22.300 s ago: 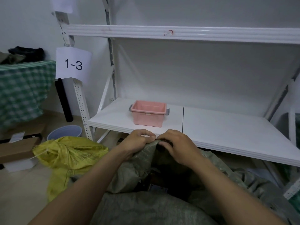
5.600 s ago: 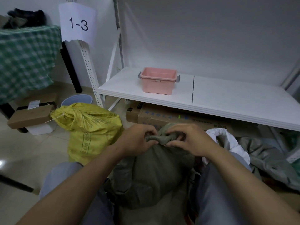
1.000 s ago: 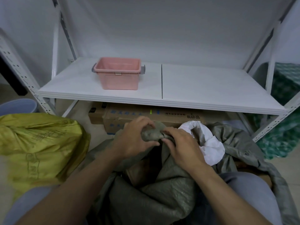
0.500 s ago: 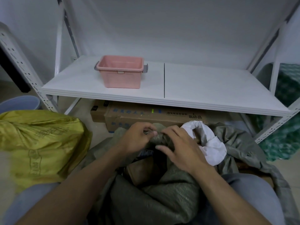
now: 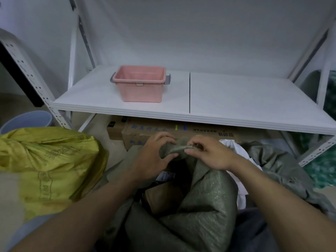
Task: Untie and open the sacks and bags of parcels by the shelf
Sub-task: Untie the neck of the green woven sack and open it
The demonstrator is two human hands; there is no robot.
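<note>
The grey-green sack (image 5: 200,206) stood on the floor before the white shelf (image 5: 236,99). 2 hands held its twisted neck (image 5: 174,148): the left hand (image 5: 154,157) curled round it, and the right hand (image 5: 209,153) pinched its end. A yellow sack (image 5: 49,164) lay left of it, and a pink tub (image 5: 141,86) sat on the shelf.

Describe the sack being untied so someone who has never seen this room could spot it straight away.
Find the white shelf with the pink tub on it. On the floor in front stands a grey-green woven sack, nearest the camera. Unlike the yellow sack on its left, its twisted neck is pinched by the left hand and the right hand.
</note>
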